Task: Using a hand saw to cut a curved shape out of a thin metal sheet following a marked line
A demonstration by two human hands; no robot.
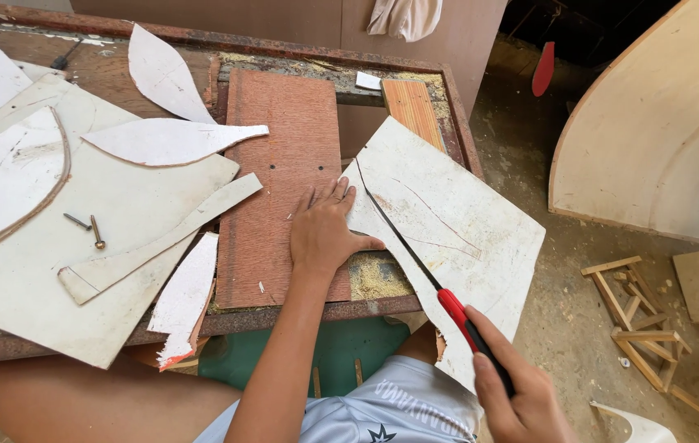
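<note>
On a sawdust-strewn wooden surface (pixel 284 123) in a dirt-floored workshop, the left hand (pixel 322 234), fingers spread, steadies one white board (pixel 456 238); right hand (pixel 517 394) fingers clamp one red-handled saw (pixel 435 283); two screws (pixel 87 226) nearby.

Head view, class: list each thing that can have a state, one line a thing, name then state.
White board: flat on the bench, partly cut, overhanging the edge.
Saw: blade in the cut, red handle gripped.
Right hand: closed round the saw handle.
Left hand: flat, fingers spread, pressing the board's edge.
Two screws: loose on a white offcut.
Sawdust: piled beside the left hand.
</note>
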